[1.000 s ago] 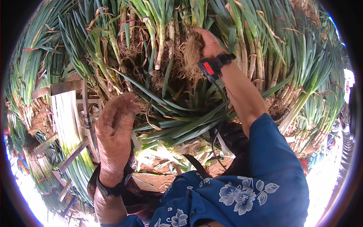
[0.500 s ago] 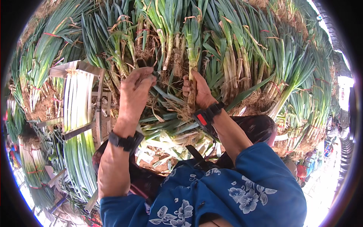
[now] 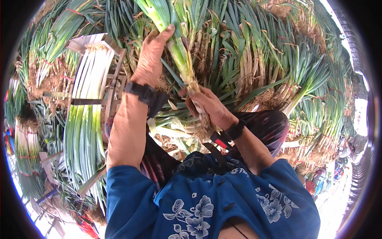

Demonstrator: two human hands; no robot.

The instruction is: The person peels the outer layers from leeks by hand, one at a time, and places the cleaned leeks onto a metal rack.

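Observation:
A large green onion (image 3: 181, 59) with soil on its roots slants across the space before me, leaves up and to the left, root end close to my knees. My left hand (image 3: 153, 51) grips it high up, where the green leaves begin. Lower down, my right hand (image 3: 211, 106) is closed round its dirty, dry-skinned stalk just above the roots. Strips of pale peeled leaf (image 3: 163, 129) lie below it, between my legs.
At my left, cleaned green onions (image 3: 89, 79) rest in a metal frame (image 3: 115, 81). A tied bundle (image 3: 28, 137) stands farther left. Unpeeled green onions (image 3: 254, 51) with soil-caked roots are piled across the far side and right.
My left hand has moved up and taken hold of the green onion's leafy part. The green onion has come nearer and tilted left; my right hand has kept its grip on the stalk.

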